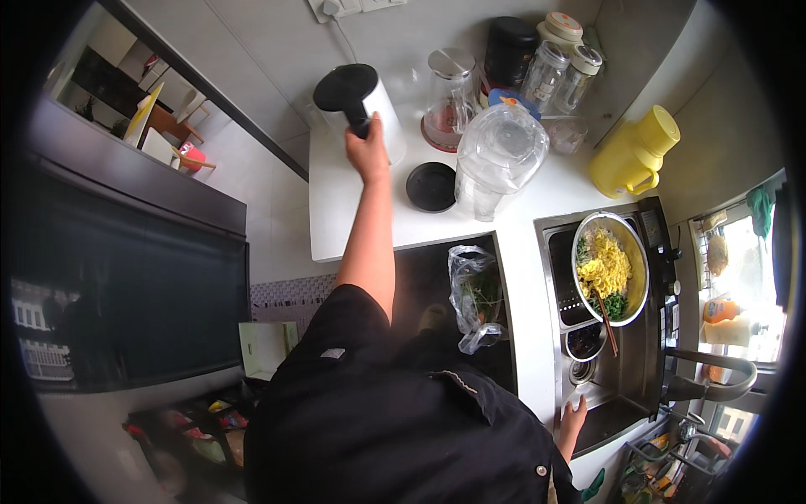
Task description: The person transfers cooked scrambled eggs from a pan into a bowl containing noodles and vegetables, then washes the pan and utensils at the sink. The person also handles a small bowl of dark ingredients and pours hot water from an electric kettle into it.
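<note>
My left hand (pixel 367 151) is wrapped around the black handle of a white electric kettle (pixel 387 126) with a black lid, at the left end of the white counter. Whether the kettle touches the counter I cannot tell. Close to it lies a round black disc (pixel 431 187), a base or a lid. My right hand (pixel 573 417) is at the near edge of the steel sink (pixel 614 403), fingers apart and nothing in them. Over the sink sits a metal bowl (pixel 643 277) with yellow scrambled egg (pixel 604 261), chopped greens and a pair of chopsticks (pixel 606 321).
A clear plastic jug (pixel 500 151), a glass pitcher (pixel 450 101), several bottles and a yellow thermos jug (pixel 633 154) crowd the counter (pixel 529 353). Below its edge hangs a plastic bag of greens (pixel 475 299). A smaller bowl (pixel 585 343) and the faucet (pixel 711 375) occupy the sink area.
</note>
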Tool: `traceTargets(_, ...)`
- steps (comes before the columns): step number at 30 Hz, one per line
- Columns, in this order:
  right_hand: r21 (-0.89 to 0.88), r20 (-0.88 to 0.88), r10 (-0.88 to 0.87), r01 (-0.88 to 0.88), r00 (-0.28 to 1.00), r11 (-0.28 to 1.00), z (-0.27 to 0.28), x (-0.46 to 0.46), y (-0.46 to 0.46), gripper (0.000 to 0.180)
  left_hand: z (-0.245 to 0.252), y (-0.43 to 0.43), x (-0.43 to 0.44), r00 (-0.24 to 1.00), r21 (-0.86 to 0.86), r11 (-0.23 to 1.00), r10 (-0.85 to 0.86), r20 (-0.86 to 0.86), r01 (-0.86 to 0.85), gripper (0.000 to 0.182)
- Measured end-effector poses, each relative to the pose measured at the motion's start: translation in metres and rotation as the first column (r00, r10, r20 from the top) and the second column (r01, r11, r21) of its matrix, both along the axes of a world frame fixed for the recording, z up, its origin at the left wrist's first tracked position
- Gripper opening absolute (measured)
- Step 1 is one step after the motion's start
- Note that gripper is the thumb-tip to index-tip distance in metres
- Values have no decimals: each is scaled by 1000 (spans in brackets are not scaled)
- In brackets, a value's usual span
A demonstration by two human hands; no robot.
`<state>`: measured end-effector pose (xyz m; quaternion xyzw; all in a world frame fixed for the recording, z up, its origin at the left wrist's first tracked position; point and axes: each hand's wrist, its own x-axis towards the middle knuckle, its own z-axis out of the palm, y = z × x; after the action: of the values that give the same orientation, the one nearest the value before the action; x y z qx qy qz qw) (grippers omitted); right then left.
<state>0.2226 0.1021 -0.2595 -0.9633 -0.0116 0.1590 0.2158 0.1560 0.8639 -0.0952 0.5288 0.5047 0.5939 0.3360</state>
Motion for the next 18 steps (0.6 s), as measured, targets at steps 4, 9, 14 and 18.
traceTargets(4,77,-27,18,-16,999,997,28,-1,47,49,33,29,-49,977,10,1000,-19,211,17,35)
traceTargets(9,130,10,59,-60,998,990,22,7,33,46,117,-8,-118,965,139,962,-248,85,235,36)
traceTargets(14,248,16,31,-34,999,968,8,22,10,48,223,-90,-174,897,58,919,-364,-250,390,41)
traceTargets(18,311,39,0,-12,999,950,14,26,-2,48,257,-153,-190,705,-45,724,-682,-196,688,28)
